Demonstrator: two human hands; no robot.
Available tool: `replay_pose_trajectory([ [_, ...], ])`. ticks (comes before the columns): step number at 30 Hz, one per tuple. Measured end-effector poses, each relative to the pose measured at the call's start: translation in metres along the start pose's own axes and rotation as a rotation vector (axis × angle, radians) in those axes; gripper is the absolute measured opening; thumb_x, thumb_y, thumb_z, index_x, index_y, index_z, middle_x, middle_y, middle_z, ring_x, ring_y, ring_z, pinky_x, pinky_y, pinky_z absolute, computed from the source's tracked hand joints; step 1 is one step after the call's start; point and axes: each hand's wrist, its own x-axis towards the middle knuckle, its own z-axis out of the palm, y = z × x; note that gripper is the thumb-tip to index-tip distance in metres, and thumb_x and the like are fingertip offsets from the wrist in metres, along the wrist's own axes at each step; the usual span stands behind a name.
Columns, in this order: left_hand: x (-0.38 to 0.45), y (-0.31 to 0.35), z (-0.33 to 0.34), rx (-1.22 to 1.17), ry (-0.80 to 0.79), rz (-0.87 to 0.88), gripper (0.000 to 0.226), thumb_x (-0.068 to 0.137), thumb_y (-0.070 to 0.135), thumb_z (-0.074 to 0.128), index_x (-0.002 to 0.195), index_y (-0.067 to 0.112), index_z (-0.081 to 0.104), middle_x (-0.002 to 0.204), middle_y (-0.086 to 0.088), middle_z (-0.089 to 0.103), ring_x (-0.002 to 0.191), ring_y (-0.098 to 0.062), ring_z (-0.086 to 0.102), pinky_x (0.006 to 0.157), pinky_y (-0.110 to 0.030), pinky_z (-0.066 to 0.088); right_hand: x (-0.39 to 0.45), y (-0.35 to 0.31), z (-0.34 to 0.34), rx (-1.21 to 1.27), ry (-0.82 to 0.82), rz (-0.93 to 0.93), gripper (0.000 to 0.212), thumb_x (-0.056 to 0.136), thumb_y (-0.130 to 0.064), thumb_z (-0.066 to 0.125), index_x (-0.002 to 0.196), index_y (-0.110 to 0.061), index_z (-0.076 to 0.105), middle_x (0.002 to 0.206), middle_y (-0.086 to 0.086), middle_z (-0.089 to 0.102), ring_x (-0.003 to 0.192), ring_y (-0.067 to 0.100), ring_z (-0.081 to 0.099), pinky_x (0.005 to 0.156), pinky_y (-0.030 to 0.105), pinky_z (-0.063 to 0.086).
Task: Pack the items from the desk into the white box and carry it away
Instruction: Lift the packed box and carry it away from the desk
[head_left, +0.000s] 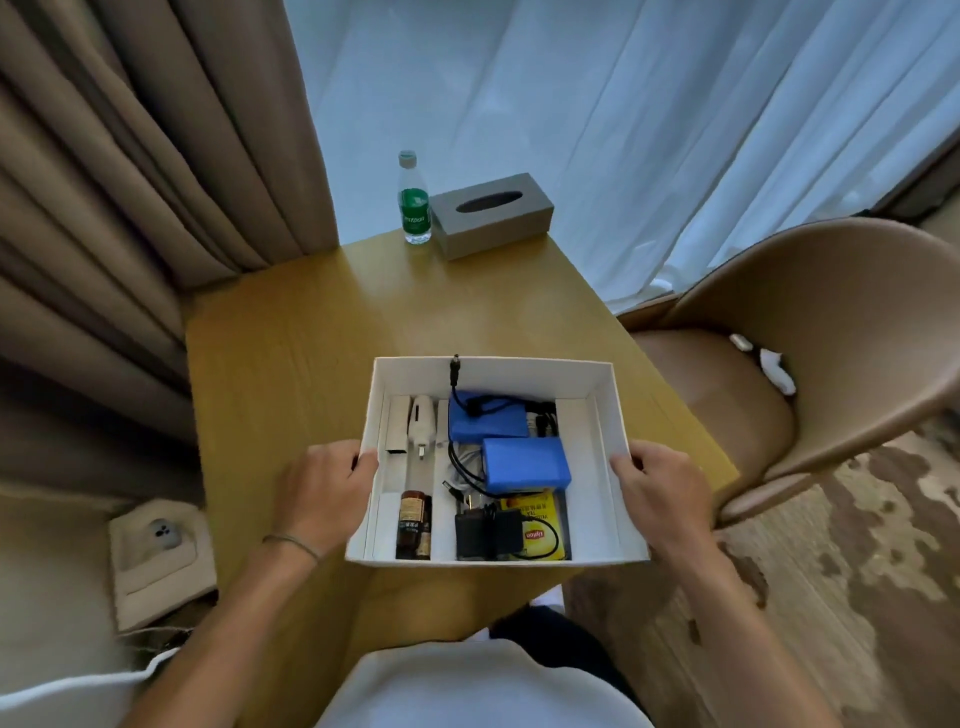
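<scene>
- Hands first, since they are nearest to us: our left hand (324, 486) grips the left wall of the white box (605, 452), thumb hooked over the rim and fingers wrapped down the outside; our right hand (660, 491) grips the right wall the same way, thumb over the top edge.
- Between the two hands lies the box, its short walls facing us and away, its long walls under our palms, so the long axis runs away from us and the grip spans the narrow way. Neither hand is nearer; they sit level, about midway along the sides.
- We judge the box to be at the near edge of the desk (311, 338), its near end overhanging; whether the bottom rests on the wood or is lifted clear we cannot tell.
- Inside, near end: a brown bottle (414, 525), a black charger (485, 532) and a yellow tea packet (540, 525).
- Further in: two blue battery packs (524, 462), a white plug (422, 421), and a black cable end (456, 366) poking above the far wall.
- Packing looks done, so the coming move is, in our judgement, a level lift straight back toward us, both sides rising together so nothing slides.
- Far end of the desk: a water bottle (414, 200) and a grey tissue box (493, 215), touching or nearly so, well apart from the load.
</scene>
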Motion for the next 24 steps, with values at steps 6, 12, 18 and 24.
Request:
replay_pose_trajectory([
  [6, 0.008, 0.014, 0.014, -0.034, -0.112, 0.162, 0.051, 0.099, 0.027, 0.051, 0.049, 0.015, 0.048, 0.042, 0.005, 0.039, 0.038, -0.014, 0.031, 0.044, -0.024, 0.025, -0.058, 0.014, -0.020, -0.007, 0.120, 0.158, 0.044, 0.094, -0.030, 0.061, 0.052, -0.026, 0.049, 0.047, -0.010, 0.047, 0.042, 0.002, 0.043, 0.045, 0.020, 0.024],
  [12, 0.007, 0.061, 0.029, -0.007, -0.204, 0.349, 0.052, 0.099, 0.027, 0.050, 0.048, 0.017, 0.045, 0.041, 0.006, 0.038, 0.038, -0.011, 0.029, 0.041, -0.022, 0.022, -0.117, 0.045, -0.041, -0.015, 0.234, 0.366, 0.042, 0.095, -0.029, 0.059, 0.054, -0.020, 0.052, 0.051, -0.004, 0.050, 0.045, 0.011, 0.043, 0.046, 0.026, 0.026],
  [18, -0.015, 0.116, 0.044, 0.022, -0.300, 0.547, 0.053, 0.099, 0.028, 0.048, 0.048, 0.016, 0.041, 0.042, 0.003, 0.039, 0.040, -0.014, 0.032, 0.044, -0.026, 0.023, -0.191, 0.082, -0.062, 0.008, 0.353, 0.550, 0.046, 0.093, -0.026, 0.058, 0.050, -0.019, 0.043, 0.046, -0.005, 0.038, 0.042, 0.013, 0.032, 0.047, 0.028, 0.024],
  [24, -0.073, 0.168, 0.065, 0.008, -0.384, 0.739, 0.055, 0.098, 0.027, 0.050, 0.045, 0.022, 0.038, 0.037, 0.008, 0.031, 0.036, -0.007, 0.023, 0.039, -0.020, 0.018, -0.285, 0.119, -0.078, 0.046, 0.461, 0.680, 0.047, 0.092, -0.022, 0.060, 0.050, -0.019, 0.038, 0.046, -0.003, 0.030, 0.043, 0.014, 0.024, 0.048, 0.029, 0.019],
])
